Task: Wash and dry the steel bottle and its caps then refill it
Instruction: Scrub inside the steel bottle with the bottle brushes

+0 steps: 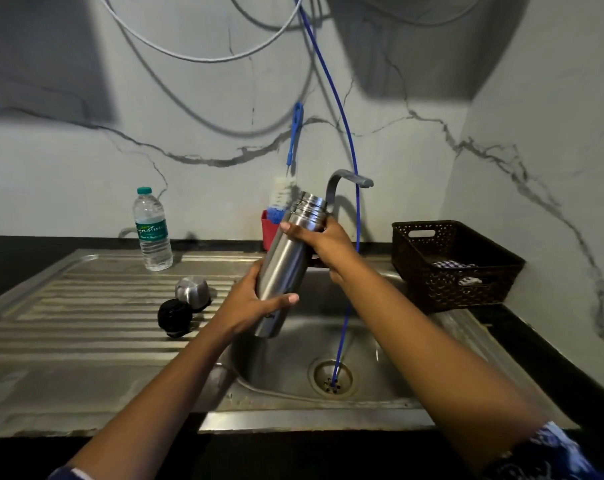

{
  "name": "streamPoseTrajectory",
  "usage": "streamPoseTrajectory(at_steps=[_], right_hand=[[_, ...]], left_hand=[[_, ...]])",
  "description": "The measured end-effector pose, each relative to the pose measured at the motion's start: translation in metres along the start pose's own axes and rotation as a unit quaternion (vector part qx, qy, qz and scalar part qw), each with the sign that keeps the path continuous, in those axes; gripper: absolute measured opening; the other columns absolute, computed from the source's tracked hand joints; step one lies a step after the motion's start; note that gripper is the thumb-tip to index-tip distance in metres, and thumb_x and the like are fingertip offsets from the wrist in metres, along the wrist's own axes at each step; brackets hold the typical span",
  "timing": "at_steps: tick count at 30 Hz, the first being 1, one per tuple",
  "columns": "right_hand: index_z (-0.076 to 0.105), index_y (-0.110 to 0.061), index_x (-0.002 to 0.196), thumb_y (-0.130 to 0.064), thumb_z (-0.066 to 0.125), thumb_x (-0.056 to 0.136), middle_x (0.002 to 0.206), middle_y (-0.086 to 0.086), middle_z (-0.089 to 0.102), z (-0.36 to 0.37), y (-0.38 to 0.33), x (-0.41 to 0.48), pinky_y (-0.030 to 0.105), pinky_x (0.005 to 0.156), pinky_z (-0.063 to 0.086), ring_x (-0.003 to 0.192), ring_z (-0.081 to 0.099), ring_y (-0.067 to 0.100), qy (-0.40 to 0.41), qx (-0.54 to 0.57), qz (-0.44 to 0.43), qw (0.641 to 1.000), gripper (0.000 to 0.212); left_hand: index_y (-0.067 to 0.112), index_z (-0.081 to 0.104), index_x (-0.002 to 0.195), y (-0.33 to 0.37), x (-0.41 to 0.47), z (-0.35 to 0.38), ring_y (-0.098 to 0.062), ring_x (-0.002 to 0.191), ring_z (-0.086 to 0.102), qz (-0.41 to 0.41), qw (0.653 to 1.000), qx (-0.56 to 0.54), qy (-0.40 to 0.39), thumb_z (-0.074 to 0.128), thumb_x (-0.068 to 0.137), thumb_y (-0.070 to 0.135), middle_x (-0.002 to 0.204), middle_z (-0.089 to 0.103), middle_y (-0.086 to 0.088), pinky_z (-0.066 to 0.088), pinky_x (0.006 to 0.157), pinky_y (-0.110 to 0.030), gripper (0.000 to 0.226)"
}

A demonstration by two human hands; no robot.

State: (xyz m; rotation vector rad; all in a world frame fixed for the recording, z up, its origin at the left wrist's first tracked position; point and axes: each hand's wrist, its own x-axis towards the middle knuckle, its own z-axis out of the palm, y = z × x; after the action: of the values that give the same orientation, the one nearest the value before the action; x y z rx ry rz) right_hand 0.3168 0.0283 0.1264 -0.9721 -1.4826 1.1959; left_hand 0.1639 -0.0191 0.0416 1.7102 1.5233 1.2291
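**Bottle uncapped and held over sink; washing not yet visibly begun**

1. Sink (311,417): steel basin with a drain (332,377). A thin blue tube (344,323) hangs from above and ends in the drain. No running water can be seen.
2. Left hand (255,303): clamped round the lower body of the steel bottle (286,261), thumb across the front.
3. Caps: the steel outer cap (191,289) and the black inner cap (175,317) lie on the ribbed drainboard (86,327), touching each other, just left of the basin.
4. Steel bottle: held above the basin, tilted, open threaded mouth up and leaning towards the tap (349,180).
5. Right hand (323,244): wrapped round the bottle just below the neck.
6. Further back: a plastic water bottle (152,230) stands on the drainboard; a bottle brush (295,133) stands in a red holder (269,230) against the wall; a brown basket (456,265) on the bench holds a checked cloth (452,265).

Assessment: the task appears to be at its start, with the bottle positioned for rinsing. The next move calls for bringing the mouth under the spout and freeing one hand for water or brush. The tap control is not visible.
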Motion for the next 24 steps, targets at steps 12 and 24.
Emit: streamPoseTrajectory(at_steps=[12,24], right_hand=[[0.059,-0.012,0.119,-0.032,0.057,0.093,0.126,0.007,0.059,0.004,-0.006,0.103,0.034,0.098,0.041,0.118,0.052,0.021,-0.017,-0.268,-0.115,0.956,0.033],[0.041,-0.012,0.138,0.000,0.041,0.092,0.149,0.007,0.031,-0.006,-0.007,0.272,0.050,0.102,0.030,0.137,0.026,0.025,0.038,-0.777,-0.337,0.530,0.047]], left_hand=[[0.024,0.050,0.113,-0.008,0.046,-0.029,-0.015,0.086,0.064,-0.059,0.968,-0.185,0.161,0.084,0.058,0.037,0.100,0.064,0.001,0.051,0.064,-0.027,0.067],[0.020,0.059,0.108,-0.059,0.076,0.009,-0.009,0.071,0.070,-0.078,0.935,-0.281,0.201,0.078,0.066,0.029,0.091,0.071,0.000,0.054,0.059,-0.019,0.047]])
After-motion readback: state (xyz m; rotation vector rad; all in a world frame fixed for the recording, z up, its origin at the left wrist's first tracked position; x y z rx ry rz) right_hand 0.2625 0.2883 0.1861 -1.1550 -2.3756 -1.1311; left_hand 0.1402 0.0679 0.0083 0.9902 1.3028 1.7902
